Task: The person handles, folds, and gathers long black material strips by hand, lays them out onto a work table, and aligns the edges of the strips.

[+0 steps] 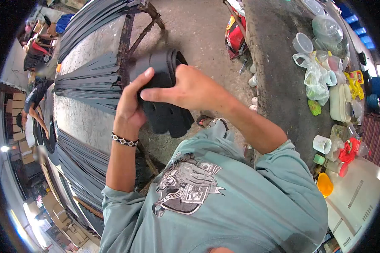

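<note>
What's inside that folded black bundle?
At its curled top edge, the black bundle shows more black layers. The outer layer, left hand and right hand hide the rest.

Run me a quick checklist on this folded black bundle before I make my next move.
1. Left hand on the black bundle: ok.
2. Right hand on it too: ok, thumb across the front.
3. Lower ends flush: not ok, they look staggered.
4. Bundle fastened: cannot tell, hands cover part of it.
5. Co-worker away from your hands: ok, off to the left.
</note>
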The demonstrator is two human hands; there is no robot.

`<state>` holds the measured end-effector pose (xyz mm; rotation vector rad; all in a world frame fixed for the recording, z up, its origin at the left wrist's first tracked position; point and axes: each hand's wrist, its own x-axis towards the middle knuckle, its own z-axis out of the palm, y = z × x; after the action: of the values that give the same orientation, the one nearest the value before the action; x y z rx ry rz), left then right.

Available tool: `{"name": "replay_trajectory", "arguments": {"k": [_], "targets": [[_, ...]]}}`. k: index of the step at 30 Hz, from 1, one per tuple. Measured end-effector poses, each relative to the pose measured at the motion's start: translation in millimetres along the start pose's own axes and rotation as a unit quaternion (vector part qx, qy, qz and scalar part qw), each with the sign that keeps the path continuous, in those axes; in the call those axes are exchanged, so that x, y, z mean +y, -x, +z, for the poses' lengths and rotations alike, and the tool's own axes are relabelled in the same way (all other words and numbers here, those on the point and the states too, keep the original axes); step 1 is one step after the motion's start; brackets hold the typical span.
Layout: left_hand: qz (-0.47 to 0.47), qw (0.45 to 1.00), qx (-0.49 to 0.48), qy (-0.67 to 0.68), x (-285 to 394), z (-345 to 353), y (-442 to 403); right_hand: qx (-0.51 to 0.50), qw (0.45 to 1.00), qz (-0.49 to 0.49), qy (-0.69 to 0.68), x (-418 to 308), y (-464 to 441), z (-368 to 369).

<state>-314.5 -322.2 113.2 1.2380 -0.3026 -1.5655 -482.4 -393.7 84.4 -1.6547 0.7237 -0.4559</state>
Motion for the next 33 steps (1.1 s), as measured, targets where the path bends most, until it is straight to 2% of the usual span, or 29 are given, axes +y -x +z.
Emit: {"name": "replay_trajectory", "arguments": {"k": [2,4,9,11,12,13,14,15,16,18,21,23,24,26,27,28,30,32,33], "targets": [[-0.013,0.999,-0.041,-0.005,-5.9,-3.3,-0.1,0.006,1.000,-0.004,0.018,9.2,3.1,1.9],[-0.015,0.999,-0.027,-0.031,-11.7,-4.8,-3.8,0.014,0.998,0.010,0.057,12.0,6.7,0.6],[-0.008,0.999,-0.039,-0.027,-20.7,-8.5,-5.4,-0.004,0.997,0.057,0.056,11.4,12.6,2.5],[0.015,0.998,-0.033,-0.058,-25.3,-14.5,-5.5,0.014,0.999,0.025,0.041,21.2,19.2,7.6],[0.001,0.997,-0.064,-0.037,-22.9,-14.9,-6.8,0.023,0.999,0.011,0.034,30.9,21.7,8.2],[-0.016,0.995,-0.094,-0.016,-20.1,-15.9,-8.8,-0.022,0.998,-0.028,-0.048,43.7,24.0,7.5],[-0.036,0.992,-0.124,0.006,-18.2,-17.4,-9.8,-0.072,0.989,0.058,-0.114,47.3,30.2,-1.8],[-0.037,0.994,-0.104,0.005,-14.3,-22.5,-7.2,-0.121,0.966,0.143,-0.180,49.7,37.4,-16.0],[-0.011,0.992,-0.123,0.014,-17.3,-31.2,-10.0,-0.167,0.929,0.222,-0.243,56.3,43.1,-32.3],[0.012,0.990,-0.126,-0.056,-9.3,-51.1,-6.8,-0.129,0.870,0.249,-0.406,145.1,42.4,-39.3],[-0.016,0.986,-0.149,-0.078,3.7,-46.0,7.1,0.079,0.762,0.334,-0.549,269.0,35.8,-32.3],[-0.061,0.967,-0.208,-0.133,15.8,-44.9,10.0,0.128,0.643,0.417,-0.629,322.2,11.7,-1.1],[-0.086,0.955,-0.235,-0.160,20.2,-42.6,13.3,0.149,0.575,0.456,-0.663,336.1,0.4,14.8],[-0.142,0.953,-0.208,-0.167,23.9,-27.2,26.1,0.180,0.494,0.464,-0.714,332.6,-25.2,49.4],[-0.172,0.958,-0.160,-0.164,26.5,-16.5,36.4,0.192,0.451,0.466,-0.736,331.2,-40.0,66.4],[-0.239,0.938,-0.194,-0.157,32.0,-25.6,37.2,0.209,0.455,0.431,-0.751,353.0,-58.0,91.7],[-0.282,0.915,-0.139,-0.254,37.8,-40.8,53.8,0.245,0.464,0.360,-0.772,415.4,-89.4,146.8],[-0.321,0.865,-0.076,-0.378,48.0,-28.3,67.9,0.309,0.532,0.339,-0.712,418.7,-85.3,174.5],[-0.334,0.829,-0.071,-0.443,50.8,-22.1,70.3,0.315,0.533,0.316,-0.719,423.2,-83.2,185.6]]}}
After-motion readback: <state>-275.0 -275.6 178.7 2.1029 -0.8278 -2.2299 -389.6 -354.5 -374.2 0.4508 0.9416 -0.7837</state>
